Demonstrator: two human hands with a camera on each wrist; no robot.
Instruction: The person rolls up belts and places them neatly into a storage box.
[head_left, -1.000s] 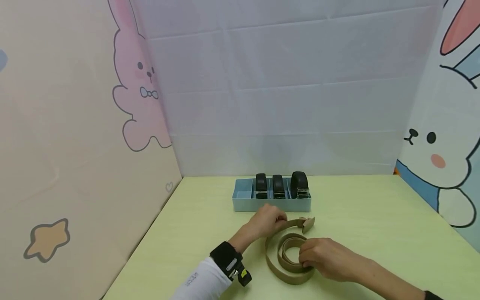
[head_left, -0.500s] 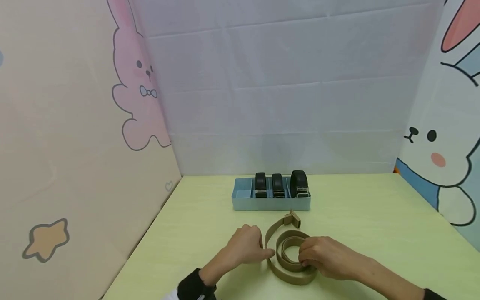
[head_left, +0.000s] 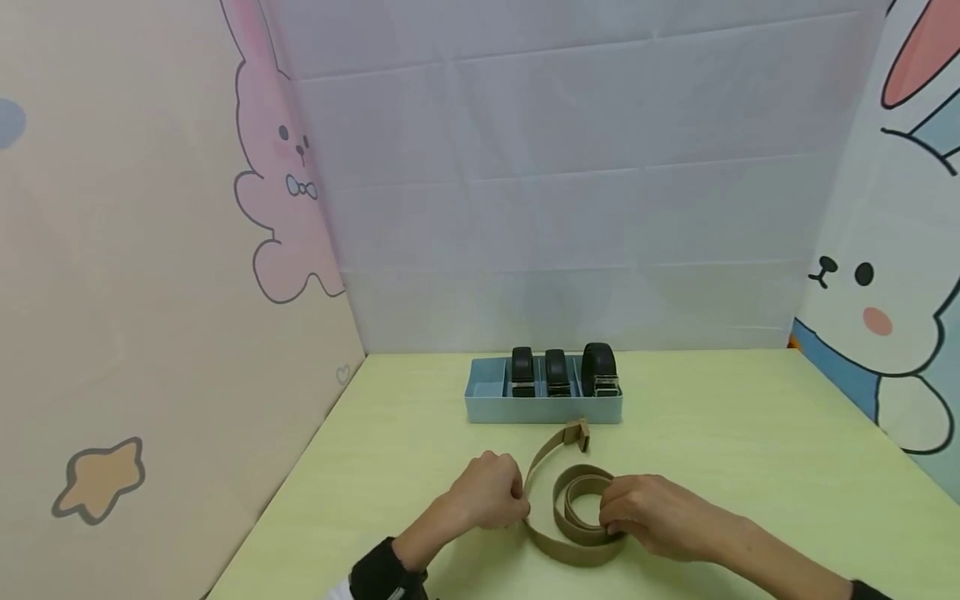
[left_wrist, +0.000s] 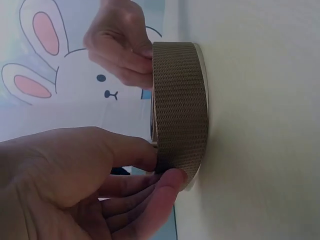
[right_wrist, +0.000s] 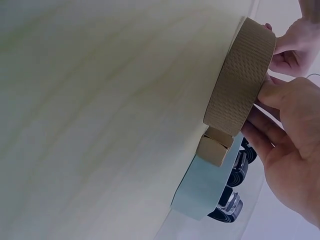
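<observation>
A tan webbing belt [head_left: 573,553] stands on its edge on the table, wound into a loose spiral with its inner turns close together. Its outer strand curves round the left side toward a tan buckle [head_left: 582,435] at the far end. My left hand [head_left: 487,492] pinches that outer strand; in the left wrist view the thumb is at the inner side of the strap [left_wrist: 180,100] and a finger lies outside. My right hand [head_left: 656,517] holds the right side of the coil, fingertips inside it. The right wrist view shows the buckle [right_wrist: 214,146] beyond the curved strap.
A light blue divided box [head_left: 543,410] stands behind the belt. Three rolled black belts, one of them a larger roll [head_left: 598,367], sit upright in its compartments; its leftmost compartment [head_left: 487,377] holds nothing. Cloth walls with cartoon rabbits enclose the table [head_left: 750,433].
My left hand has left the strap near the buckle, come back toward me and taken hold of the outer strand's left side. The buckle has shifted left and away. My right hand stays put.
</observation>
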